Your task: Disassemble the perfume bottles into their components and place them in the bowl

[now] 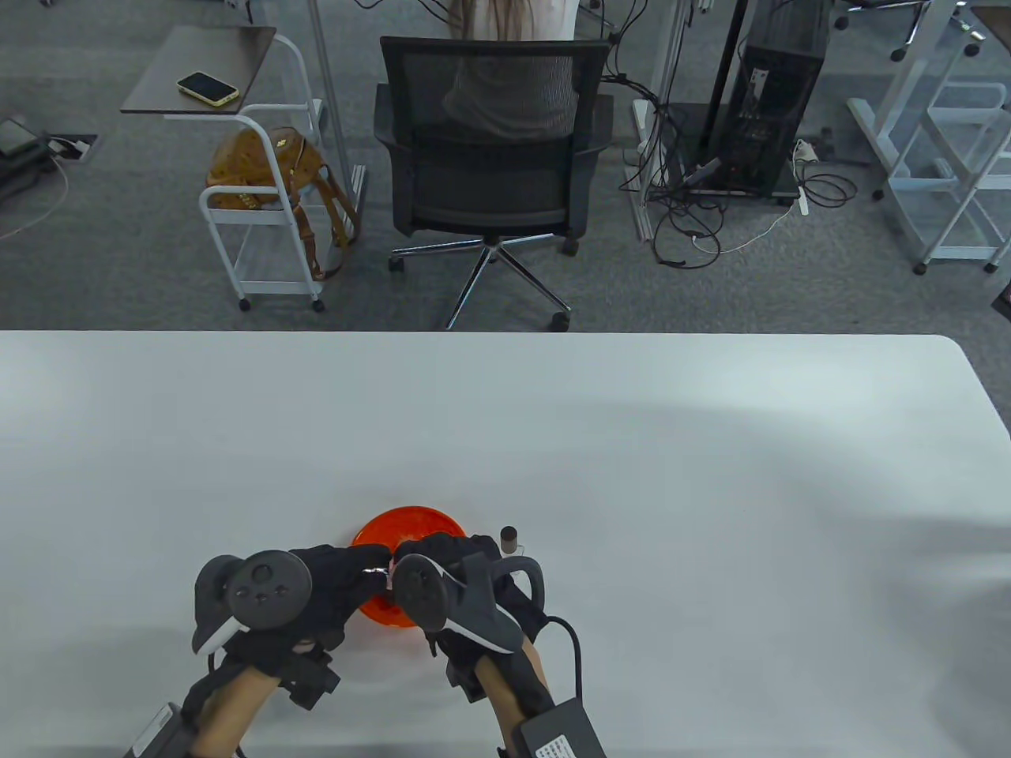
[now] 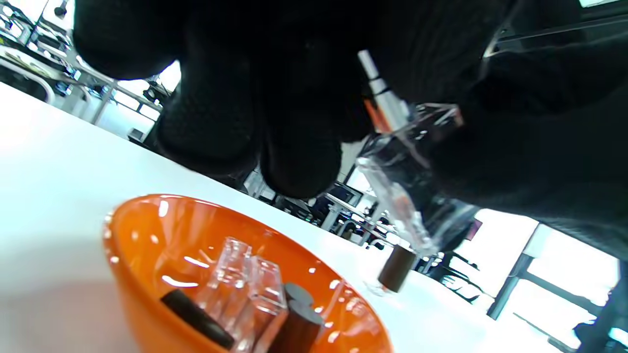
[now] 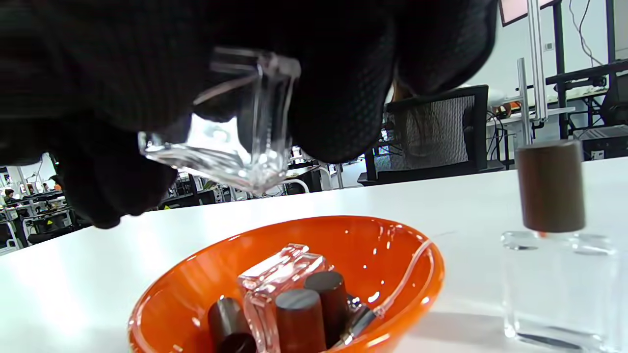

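- table view has both hands meeting over the orange bowl [image 1: 411, 525], left hand [image 1: 336, 572] and right hand [image 1: 442, 557] fingertip to fingertip above its near half.
- between them hangs a clear glass perfume bottle [image 3: 240, 132]; the right hand's fingers [image 3: 338, 98] curl round its body, as the right wrist view shows.
- left wrist view: the bottle's spray pump [image 2: 385, 98], a white stem on a silvery collar, rises from the neck, long axis tilted off upright, running up into the left hand's bunched fingers [image 2: 299, 147]. those fingers look pinched on the pump, though the exact contact is hidden.
- the bowl lies straight below the bottle and already holds clear glass bottles [image 3: 279, 274], dark brown caps [image 3: 299, 318] and a thin tube.
- my guess: the pump comes out along that tilted axis, then either part only has to drop.
- another perfume bottle [image 3: 559, 289], brown cap on, stands on the desk [image 1: 711, 474] just right of the bowl, nearer the right hand.
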